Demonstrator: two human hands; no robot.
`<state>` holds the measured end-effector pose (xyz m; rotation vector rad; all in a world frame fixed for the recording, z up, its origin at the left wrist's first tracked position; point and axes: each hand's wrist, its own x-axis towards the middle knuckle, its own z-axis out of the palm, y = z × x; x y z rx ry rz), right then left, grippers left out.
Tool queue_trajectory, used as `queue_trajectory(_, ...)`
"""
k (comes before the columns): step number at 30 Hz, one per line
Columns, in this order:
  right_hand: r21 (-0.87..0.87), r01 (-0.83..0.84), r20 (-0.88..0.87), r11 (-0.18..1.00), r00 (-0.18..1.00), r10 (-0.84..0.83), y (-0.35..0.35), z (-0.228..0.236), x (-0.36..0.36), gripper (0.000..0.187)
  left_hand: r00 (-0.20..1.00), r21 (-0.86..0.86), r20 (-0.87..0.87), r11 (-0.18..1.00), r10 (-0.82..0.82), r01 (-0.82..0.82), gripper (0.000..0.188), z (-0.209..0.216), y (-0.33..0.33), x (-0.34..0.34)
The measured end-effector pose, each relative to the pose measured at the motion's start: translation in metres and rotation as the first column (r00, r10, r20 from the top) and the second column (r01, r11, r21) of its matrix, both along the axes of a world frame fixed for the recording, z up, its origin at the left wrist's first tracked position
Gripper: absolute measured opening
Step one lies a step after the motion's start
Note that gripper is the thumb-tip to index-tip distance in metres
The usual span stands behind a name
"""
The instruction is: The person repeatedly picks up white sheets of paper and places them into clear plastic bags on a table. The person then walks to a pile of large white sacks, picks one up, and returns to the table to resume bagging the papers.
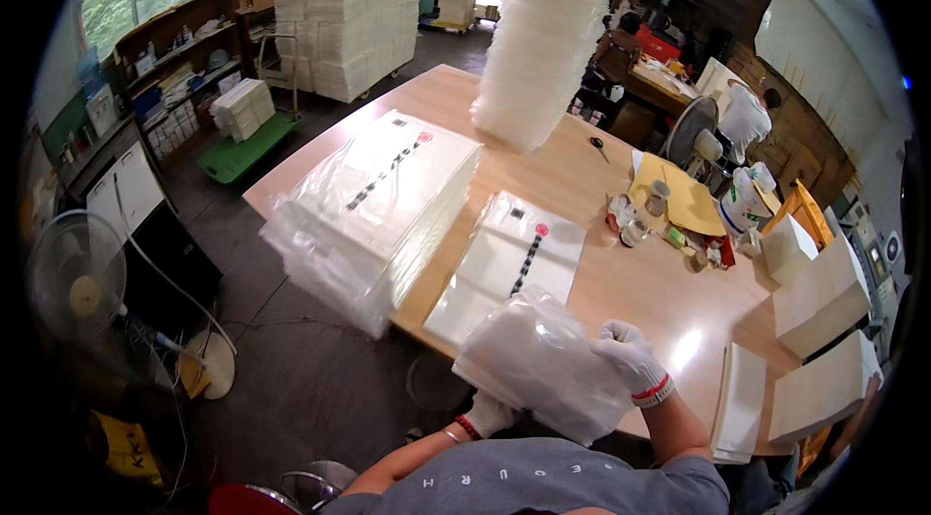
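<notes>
A crumpled clear plastic bag (543, 355) spreads across the near table edge in front of my body. My right hand (628, 358), in a white glove with a red cuff band, is closed on the bag's right side. My left hand (490, 415), gloved too, holds the bag's lower left edge; its fingertips are hidden under it. Beyond the bag lies a flat white printed packet (499, 268) with a dark column of characters and a red round mark, partly covered by the bag. To its left stands a thick stack of bagged white packets (412, 176) with the same print.
A tall pile of clear plastic bags (538, 54) stands at the table's far side. Scissors (599, 148), jars (635, 229) and a yellow envelope (684, 195) lie to the right. White paper blocks (824, 297) line the right edge. A fan (82, 294) stands at the left.
</notes>
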<state>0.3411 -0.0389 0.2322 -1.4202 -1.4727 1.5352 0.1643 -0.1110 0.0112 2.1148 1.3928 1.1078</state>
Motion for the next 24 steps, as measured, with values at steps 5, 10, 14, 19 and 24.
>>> queue_trajectory(5, 0.055, -0.028, -0.06, 0.998, 0.998, 0.031, 0.114, 0.001, -0.004, 0.019, 0.986, -0.022, -0.158, 0.998, 0.053, -0.058, 0.038, 0.042, 0.091, -0.014)
queue_trajectory(10, 0.352, -0.063, 0.081, 0.934, 0.996, 0.036, 0.263, 0.028, 0.006, 0.019, 0.998, 0.311, -0.052, 0.95, 0.024, -0.007, 0.034, 0.071, 0.25, -0.007)
queue_trajectory(14, 0.536, -0.218, 0.434, 0.816, 0.9, -0.045, 0.387, 0.06, 0.007, 0.02, 0.747, -0.145, 0.664, 0.986, 0.032, 0.086, 0.036, 0.09, 0.376, 0.014)
queue_trajectory(19, 0.803, -0.184, 0.278, 0.567, 0.957, -0.084, 0.544, -0.094, 0.033, 0.04, -0.102, -0.333, 0.844, 0.662, 0.527, 0.671, 0.036, 0.024, 0.458, 0.019)
queue_trajectory(24, 0.67, -0.432, 0.711, 0.604, 0.609, -0.352, 0.568, -0.19, -0.005, 0.046, 0.181, -0.804, 0.543, 0.446, 0.82, 0.393, 0.028, 0.001, 0.365, 0.006)
